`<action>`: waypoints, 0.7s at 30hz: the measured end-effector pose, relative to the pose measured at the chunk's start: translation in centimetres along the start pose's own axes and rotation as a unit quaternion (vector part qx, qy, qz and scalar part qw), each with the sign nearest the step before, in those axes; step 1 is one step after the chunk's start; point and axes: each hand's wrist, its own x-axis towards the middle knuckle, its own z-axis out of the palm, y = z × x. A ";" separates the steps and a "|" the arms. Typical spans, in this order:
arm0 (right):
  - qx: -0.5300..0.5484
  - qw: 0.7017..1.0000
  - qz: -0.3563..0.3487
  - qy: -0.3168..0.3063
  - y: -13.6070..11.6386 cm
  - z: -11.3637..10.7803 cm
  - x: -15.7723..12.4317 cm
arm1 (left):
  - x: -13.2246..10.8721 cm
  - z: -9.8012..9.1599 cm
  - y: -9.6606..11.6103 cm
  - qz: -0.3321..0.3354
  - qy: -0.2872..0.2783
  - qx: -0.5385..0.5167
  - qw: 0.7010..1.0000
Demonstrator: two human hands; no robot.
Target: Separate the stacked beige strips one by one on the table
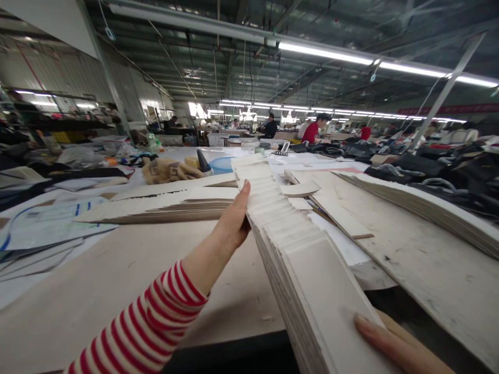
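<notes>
Between my two hands lies a long, thick stack of white cardboard strips (307,265), its sheets fanned in steps toward the far end and showing grey-brown edges on the left side. My left hand (236,213) grips the far part from the left, thumb up along the edge and the other fingers hidden beneath. Near the front, my right hand (397,340) holds the stack's right side, with a thumb on top and the remaining fingers out of sight. The stack is tilted, its near end closest to me, above the table's edge.
Another fanned pile of white card strips (175,205) lies left on a brown board (136,270). At right, a large board (440,259) carries a long stack of strips (429,202). Dark fabric pieces (440,171) are heaped beyond. A blue basin (221,165) sits behind. Other people work farther back.
</notes>
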 end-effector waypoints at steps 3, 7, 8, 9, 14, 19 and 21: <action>0.000 1.000 -0.016 0.001 -0.4 1.4 2.2 | 2.9 -3.0 -1.3 0.002 0.074 0.203 0.976; -0.050 0.995 -0.084 -0.015 0.8 2.7 4.4 | 2.5 -5.8 -3.4 0.049 0.145 0.287 0.945; -0.061 0.993 -0.094 -0.021 1.1 2.7 4.6 | 1.6 -5.8 -3.7 0.077 0.142 0.309 0.937; -0.070 0.992 -0.100 -0.027 1.3 2.7 4.7 | 0.4 -5.4 -3.8 0.108 0.125 0.335 0.928; -0.122 0.979 -0.158 -0.027 1.8 3.0 4.6 | -6.7 -0.6 -4.3 0.260 -0.242 0.523 0.775; -0.179 0.970 -0.159 -0.031 2.4 2.3 4.7 | -9.8 1.1 -6.8 0.237 -0.334 0.556 0.723; -0.200 0.967 -0.147 -0.058 1.8 1.3 4.7 | -10.0 0.7 -7.5 0.225 -0.323 0.558 0.731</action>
